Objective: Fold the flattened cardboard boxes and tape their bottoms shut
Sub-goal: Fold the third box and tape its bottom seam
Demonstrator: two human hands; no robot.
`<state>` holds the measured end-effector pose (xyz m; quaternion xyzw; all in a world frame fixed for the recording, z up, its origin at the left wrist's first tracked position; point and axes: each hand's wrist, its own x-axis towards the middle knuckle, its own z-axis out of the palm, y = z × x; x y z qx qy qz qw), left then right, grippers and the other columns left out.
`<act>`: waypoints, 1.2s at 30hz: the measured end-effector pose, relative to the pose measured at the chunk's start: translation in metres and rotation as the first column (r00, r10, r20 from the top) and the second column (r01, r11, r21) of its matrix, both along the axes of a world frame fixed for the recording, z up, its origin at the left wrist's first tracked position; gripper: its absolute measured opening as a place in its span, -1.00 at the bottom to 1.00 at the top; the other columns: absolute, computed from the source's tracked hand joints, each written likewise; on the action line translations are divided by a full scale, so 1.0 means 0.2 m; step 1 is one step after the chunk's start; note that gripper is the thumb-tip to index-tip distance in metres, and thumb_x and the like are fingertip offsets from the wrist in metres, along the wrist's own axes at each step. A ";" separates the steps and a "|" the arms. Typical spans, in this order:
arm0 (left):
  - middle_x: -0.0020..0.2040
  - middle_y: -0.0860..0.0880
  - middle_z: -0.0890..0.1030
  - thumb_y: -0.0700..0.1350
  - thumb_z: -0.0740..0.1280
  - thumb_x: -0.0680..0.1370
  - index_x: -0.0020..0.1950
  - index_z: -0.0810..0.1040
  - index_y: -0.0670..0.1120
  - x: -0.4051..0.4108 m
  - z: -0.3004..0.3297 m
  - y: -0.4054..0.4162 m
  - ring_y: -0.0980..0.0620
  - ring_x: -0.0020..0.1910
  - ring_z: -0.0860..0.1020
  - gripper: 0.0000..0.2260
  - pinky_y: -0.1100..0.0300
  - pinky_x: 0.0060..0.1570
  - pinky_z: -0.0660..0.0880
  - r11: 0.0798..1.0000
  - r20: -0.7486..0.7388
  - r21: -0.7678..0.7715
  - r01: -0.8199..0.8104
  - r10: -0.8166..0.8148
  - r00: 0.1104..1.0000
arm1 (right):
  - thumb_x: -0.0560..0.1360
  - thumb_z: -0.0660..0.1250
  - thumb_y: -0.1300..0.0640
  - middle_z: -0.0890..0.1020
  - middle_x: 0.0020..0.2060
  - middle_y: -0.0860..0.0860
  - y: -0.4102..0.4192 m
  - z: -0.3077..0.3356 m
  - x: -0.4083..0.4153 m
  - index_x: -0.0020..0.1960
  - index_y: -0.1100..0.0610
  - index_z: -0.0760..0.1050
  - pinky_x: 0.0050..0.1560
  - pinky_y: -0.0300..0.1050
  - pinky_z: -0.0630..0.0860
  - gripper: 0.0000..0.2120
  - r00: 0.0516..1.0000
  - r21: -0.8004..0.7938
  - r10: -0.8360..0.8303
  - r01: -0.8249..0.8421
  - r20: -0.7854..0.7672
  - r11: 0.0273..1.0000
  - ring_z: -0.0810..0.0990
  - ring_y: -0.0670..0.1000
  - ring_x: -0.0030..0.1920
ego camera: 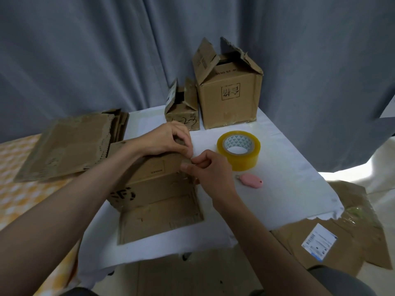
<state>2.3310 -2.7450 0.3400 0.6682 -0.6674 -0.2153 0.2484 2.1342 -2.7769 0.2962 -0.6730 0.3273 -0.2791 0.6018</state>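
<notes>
While a stack of flattened boxes point(70, 144) lies at the left, the half-folded cardboard box point(158, 189) on the white table point(277, 189) is gripped at its top edge by the left hand point(166, 138); a flap corner is pinched by the right hand point(210, 167), just beside the tape roll point(239, 149) and pink cutter point(251, 180).

We see a pink cutter point(251, 180) on the white table point(288, 189), grey curtains point(85, 50) behind, a yellow checked cloth point(12, 189) at left.
</notes>
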 end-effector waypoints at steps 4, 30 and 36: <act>-0.20 0.12 0.63 -0.16 0.57 0.38 -0.21 0.73 -0.03 -0.02 -0.01 0.01 0.14 -0.04 0.53 -0.94 0.34 0.13 0.34 0.997 -0.022 -0.044 -0.069 0.068 0.997 | 0.37 0.56 0.23 0.59 -0.40 0.08 0.00 0.00 0.01 -0.26 0.18 0.56 -0.15 0.19 0.62 -0.82 0.998 0.068 -0.052 0.050 0.024 0.996 0.55 0.01 -0.35; 0.29 0.11 0.58 0.08 0.42 0.52 0.22 0.64 0.09 -0.01 -0.03 0.56 0.18 0.27 0.47 -0.72 0.13 0.35 0.36 0.812 0.124 -0.251 -0.526 0.566 0.815 | 0.56 0.23 0.34 0.68 -0.04 0.04 -0.37 0.16 0.24 0.04 0.12 0.65 0.12 -0.12 0.53 -0.75 0.975 -0.365 -0.073 -0.009 -0.211 0.931 0.59 -0.03 -0.02; 0.49 0.39 0.21 0.51 0.38 0.12 0.43 0.36 0.33 -0.23 0.03 0.77 0.30 0.47 0.14 -0.12 0.04 0.47 0.06 0.934 0.230 0.090 -0.346 0.318 0.920 | 0.47 0.43 0.05 0.59 0.18 0.07 -0.45 0.05 -0.09 0.18 0.06 0.53 0.24 -0.01 0.36 -0.70 0.660 -0.472 -0.191 -0.277 -0.726 0.837 0.49 0.16 0.26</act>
